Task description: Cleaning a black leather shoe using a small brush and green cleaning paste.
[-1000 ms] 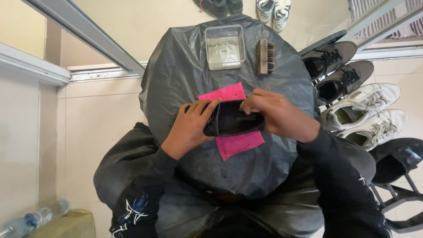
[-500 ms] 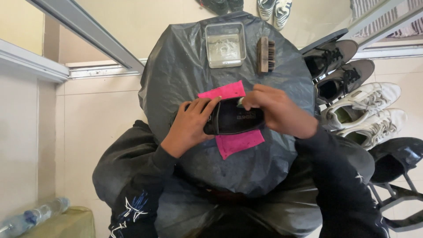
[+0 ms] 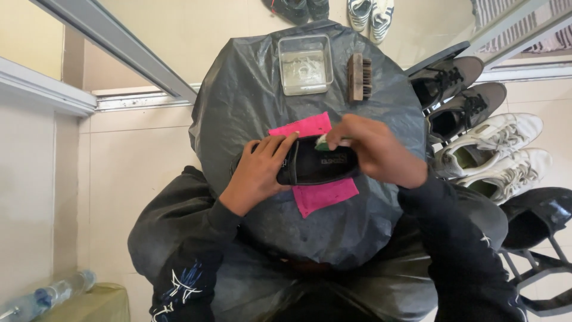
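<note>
Cleaning a black slip-on shoe (image 3: 319, 162), by the look of it; lying on a pink cloth (image 3: 325, 194) on a round tabletop (image 3: 250, 89) wrapped in black plastic sheet; next move probably calling for firm bracing and short strokes along the shoe's rim.

Left hand (image 3: 257, 173) clamping the shoe's end, fingers curled over its edge, grip pressed onto the shoe; right hand (image 3: 372, 149) hovering at the far rim, fingertips pinching a small green-and-white item (image 3: 322, 142), possibly a sponge or small brush, too little showing to tell which; touching the shoe's upper edge.

Sitting further back on the tabletop: 1 clear plastic tub (image 3: 304, 64) and 1 wooden brush (image 3: 359, 76), well apart from both hands; waiting on the floor at right: 2 grey sneakers (image 3: 459, 95) and 2 white sneakers (image 3: 494, 155).
</note>
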